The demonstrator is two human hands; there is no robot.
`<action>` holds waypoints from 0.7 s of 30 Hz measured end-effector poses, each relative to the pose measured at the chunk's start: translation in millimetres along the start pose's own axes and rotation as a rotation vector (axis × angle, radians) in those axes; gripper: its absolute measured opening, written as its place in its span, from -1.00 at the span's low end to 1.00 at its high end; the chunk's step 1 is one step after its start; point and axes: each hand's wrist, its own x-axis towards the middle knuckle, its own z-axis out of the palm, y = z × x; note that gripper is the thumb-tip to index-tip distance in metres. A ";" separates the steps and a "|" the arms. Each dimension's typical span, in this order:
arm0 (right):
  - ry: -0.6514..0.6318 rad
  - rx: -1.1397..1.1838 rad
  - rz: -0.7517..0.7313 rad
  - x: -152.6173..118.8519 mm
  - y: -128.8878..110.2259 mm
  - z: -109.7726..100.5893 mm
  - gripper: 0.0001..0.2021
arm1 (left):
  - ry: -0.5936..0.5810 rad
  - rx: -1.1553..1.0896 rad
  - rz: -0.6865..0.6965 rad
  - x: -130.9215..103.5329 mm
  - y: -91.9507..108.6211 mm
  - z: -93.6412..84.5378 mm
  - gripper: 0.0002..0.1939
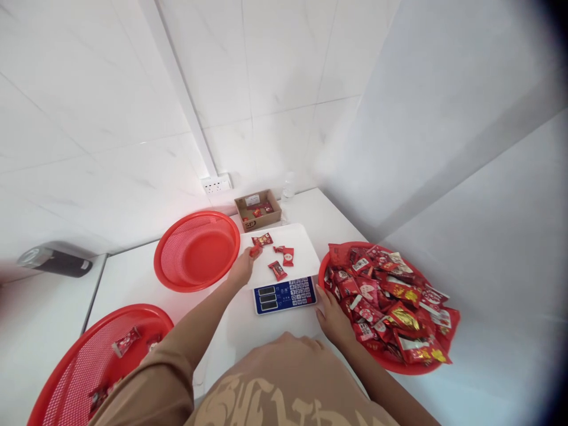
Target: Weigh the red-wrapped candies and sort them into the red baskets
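My left hand is closed on a small red-wrapped candy at the left edge of the white scale pan. Several other wrapped candies lie loose on that pan. Below it shows the scale's blue panel with keys and dark displays. My right hand rests between the scale and a heaped red basket, its fingers stretched along the basket's left rim and the thumb apart. Red and gold packets fill this basket.
Behind the scale stands a small cardboard box with a few red packets, beside a clear bottle. A red basket is at the left; another red basket nearer me holds several candies. A dark flask lies far left.
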 end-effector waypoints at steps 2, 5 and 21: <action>-0.007 -0.005 0.003 -0.3 -0.3 -0.4 -0.41 | 0.101 -0.024 -0.101 -1.7 -10.5 -11.8 -0.52; -0.001 -0.005 -0.007 0.2 1.0 0.8 -0.41 | 0.268 -0.024 -0.233 -4.0 -29.2 -30.3 -0.48; -0.006 0.012 0.009 -1.4 -3.4 -6.0 -0.43 | 0.119 0.232 -0.276 -53.8 -79.1 -43.5 -0.44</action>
